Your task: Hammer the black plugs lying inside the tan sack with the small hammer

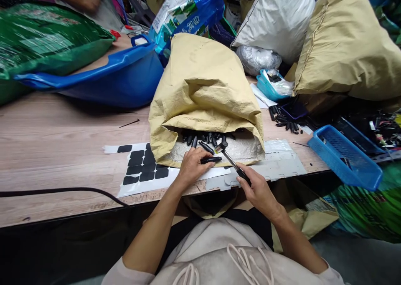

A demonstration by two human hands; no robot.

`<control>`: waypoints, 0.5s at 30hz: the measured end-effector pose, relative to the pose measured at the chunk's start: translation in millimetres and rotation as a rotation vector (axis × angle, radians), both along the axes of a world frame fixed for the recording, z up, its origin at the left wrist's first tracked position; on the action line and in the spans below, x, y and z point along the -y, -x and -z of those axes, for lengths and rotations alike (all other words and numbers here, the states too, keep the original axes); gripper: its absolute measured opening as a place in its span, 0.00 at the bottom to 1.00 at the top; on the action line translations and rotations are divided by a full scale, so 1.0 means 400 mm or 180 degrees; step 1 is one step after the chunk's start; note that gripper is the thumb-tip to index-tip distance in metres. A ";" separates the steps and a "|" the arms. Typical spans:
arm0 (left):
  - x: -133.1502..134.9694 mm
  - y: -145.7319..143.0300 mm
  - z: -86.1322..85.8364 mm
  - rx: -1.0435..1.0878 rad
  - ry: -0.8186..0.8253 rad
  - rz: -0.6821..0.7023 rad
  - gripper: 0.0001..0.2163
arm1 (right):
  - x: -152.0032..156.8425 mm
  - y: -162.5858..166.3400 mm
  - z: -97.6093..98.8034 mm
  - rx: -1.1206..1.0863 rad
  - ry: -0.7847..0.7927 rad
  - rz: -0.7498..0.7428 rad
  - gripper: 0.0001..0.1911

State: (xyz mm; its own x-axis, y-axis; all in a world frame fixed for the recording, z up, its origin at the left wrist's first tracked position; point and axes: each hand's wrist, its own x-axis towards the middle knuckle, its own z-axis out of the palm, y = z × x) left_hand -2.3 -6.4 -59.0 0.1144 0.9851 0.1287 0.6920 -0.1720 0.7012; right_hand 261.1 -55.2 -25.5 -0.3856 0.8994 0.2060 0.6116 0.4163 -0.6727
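L hand grips a black pen-like tube, its far end pointing to approx 3 o'clock; R hand is closed round the dark handle of a small hammer — shaft slants to 10–11, head nr the tube at approx 1. The tube is over the lower lip of a tan sack lying at 12 o'clock, mouth open twd the person, w/ more black tubes inside. At 9 from the L hand: white sheet w/ rounded black labels, partly under the sack. Elsewhere on the desk, clock centred on the hands: blue tub at 10–11, loose black pcs at 2, blue basket at 3 — tilted, over the edge.
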 end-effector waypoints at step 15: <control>-0.004 -0.001 -0.001 0.0042 0.0016 -0.0082 0.06 | 0.032 0.008 0.012 0.0711 -0.0530 -0.0012 0.23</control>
